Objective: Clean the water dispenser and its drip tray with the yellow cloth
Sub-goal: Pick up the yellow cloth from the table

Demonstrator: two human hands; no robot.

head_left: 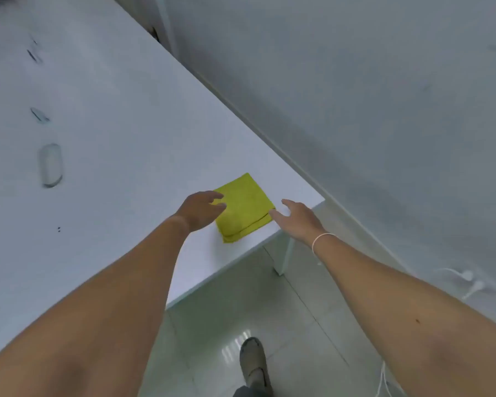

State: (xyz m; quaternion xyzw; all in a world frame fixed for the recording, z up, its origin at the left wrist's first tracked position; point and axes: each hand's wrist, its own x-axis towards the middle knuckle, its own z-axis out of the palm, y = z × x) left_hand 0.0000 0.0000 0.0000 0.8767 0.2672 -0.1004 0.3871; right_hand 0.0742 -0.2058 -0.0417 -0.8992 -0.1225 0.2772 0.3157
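We see the folded yellow cloth [244, 207] lying flat near the white table [112, 138] corner, one corner pointing away. Our left hand [202, 209] and right hand [297, 217] flank it, fingers relaxed, gripping nothing.

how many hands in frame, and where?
2. Left hand at the left edge of the folded yellow cloth, fingers over it. Right hand at the cloth's right corner, near the white table edge. Neither grips it yet.
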